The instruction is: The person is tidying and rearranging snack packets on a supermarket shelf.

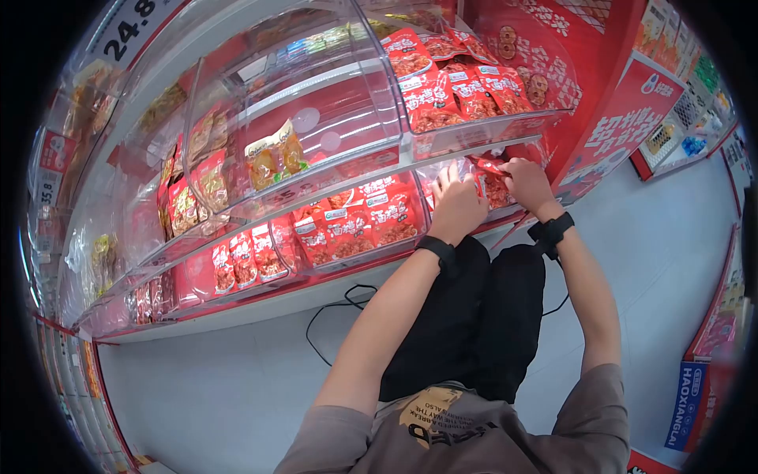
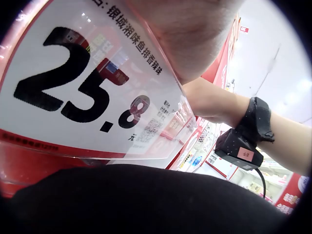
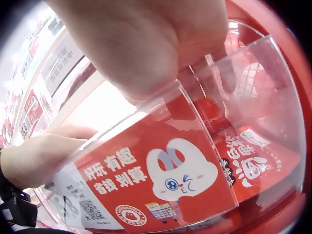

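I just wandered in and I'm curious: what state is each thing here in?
Right hand: pinching a red packet
Left hand: fingers near that packet; grip unclear
Upper right bin: stocked with red packets
Upper middle bin: sparsely stocked
Wrist straps: worn on both wrists
Black cable: loosely looped
Price card: legible, showing 25.8

Bright light, glare, dark fisheye edges
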Action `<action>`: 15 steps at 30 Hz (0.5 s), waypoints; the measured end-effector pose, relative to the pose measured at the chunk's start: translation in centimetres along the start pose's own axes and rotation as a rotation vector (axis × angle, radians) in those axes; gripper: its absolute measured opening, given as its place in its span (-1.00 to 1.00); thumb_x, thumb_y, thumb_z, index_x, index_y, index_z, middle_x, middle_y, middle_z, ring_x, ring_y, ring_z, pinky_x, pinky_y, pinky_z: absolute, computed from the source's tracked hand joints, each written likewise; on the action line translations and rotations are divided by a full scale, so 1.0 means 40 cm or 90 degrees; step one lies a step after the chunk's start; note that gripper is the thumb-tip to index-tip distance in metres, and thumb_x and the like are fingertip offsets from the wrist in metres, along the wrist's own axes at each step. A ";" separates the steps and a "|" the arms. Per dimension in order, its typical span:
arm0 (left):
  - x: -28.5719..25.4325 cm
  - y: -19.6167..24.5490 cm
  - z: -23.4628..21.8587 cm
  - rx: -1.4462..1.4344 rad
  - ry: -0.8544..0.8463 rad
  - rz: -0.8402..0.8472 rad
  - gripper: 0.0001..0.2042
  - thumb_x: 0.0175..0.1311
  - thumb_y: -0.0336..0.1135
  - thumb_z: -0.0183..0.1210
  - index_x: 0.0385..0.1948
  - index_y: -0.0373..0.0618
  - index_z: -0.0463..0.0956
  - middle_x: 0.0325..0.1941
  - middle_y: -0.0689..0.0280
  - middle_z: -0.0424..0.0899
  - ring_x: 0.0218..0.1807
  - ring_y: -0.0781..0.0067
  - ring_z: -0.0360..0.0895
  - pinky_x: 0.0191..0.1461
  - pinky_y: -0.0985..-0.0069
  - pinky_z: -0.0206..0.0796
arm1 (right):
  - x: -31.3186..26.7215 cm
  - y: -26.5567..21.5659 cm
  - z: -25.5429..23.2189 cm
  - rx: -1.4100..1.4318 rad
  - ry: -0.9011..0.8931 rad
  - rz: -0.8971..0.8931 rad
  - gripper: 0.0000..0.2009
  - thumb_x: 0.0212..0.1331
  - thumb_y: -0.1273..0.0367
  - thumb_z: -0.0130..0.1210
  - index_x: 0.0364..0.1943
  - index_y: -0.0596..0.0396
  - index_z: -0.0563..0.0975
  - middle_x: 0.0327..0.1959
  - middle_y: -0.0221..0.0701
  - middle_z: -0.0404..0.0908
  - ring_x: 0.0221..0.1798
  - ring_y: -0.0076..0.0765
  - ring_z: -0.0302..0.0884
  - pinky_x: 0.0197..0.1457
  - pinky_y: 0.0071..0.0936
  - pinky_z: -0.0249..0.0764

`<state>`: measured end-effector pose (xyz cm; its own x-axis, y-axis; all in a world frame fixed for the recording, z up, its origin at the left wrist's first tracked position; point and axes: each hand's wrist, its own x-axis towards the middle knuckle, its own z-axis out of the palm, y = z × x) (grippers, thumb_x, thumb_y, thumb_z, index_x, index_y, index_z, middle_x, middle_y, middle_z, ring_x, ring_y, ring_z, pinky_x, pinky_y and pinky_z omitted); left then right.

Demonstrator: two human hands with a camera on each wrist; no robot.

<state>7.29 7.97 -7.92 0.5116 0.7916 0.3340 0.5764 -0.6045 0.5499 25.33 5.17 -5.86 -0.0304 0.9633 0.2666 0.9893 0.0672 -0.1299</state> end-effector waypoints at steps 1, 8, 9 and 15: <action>0.000 0.002 -0.003 -0.009 0.003 -0.005 -0.57 -0.08 -0.25 0.15 -0.16 -0.37 0.49 0.21 -0.26 0.22 0.29 -0.20 0.10 0.28 -0.03 -0.08 | -0.003 0.007 -0.003 -0.004 0.021 0.004 -0.82 0.01 0.43 0.07 -0.29 0.11 0.59 -0.37 -0.24 0.54 -0.19 -0.07 0.49 -0.09 -0.21 0.40; -0.008 0.017 -0.036 -0.103 0.073 0.068 -0.31 -0.01 -0.15 0.30 0.13 -0.33 0.20 0.05 -0.01 0.40 0.16 0.01 0.27 0.22 0.16 0.04 | -0.085 -0.057 -0.156 0.042 0.187 -0.153 -0.77 -0.03 0.52 0.07 -0.23 0.12 0.59 -0.31 -0.31 0.57 -0.19 -0.14 0.46 -0.11 -0.27 0.37; -0.014 0.016 -0.038 -0.103 0.068 0.076 -0.30 -0.01 -0.15 0.30 0.13 -0.34 0.19 0.02 0.01 0.41 0.14 0.02 0.29 0.21 0.16 0.04 | -0.102 -0.068 -0.171 0.066 0.170 -0.163 -0.75 -0.04 0.53 0.07 -0.22 0.13 0.59 -0.30 -0.33 0.58 -0.18 -0.15 0.45 -0.09 -0.27 0.36; -0.022 -0.004 -0.026 -0.080 0.049 0.203 -0.57 0.04 -0.27 0.23 0.01 -0.04 0.42 -0.15 0.22 0.49 0.02 0.20 0.38 0.11 0.30 0.11 | -0.150 -0.085 -0.171 0.136 0.198 -0.171 -0.75 -0.03 0.53 0.09 -0.19 0.17 0.57 -0.21 -0.36 0.59 -0.11 -0.20 0.46 -0.06 -0.38 0.35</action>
<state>6.09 7.48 -7.49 0.6017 0.5715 0.5581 0.3089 -0.8108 0.4972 23.14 -2.63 -0.50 -0.2055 0.7829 0.5872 0.8994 0.3876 -0.2020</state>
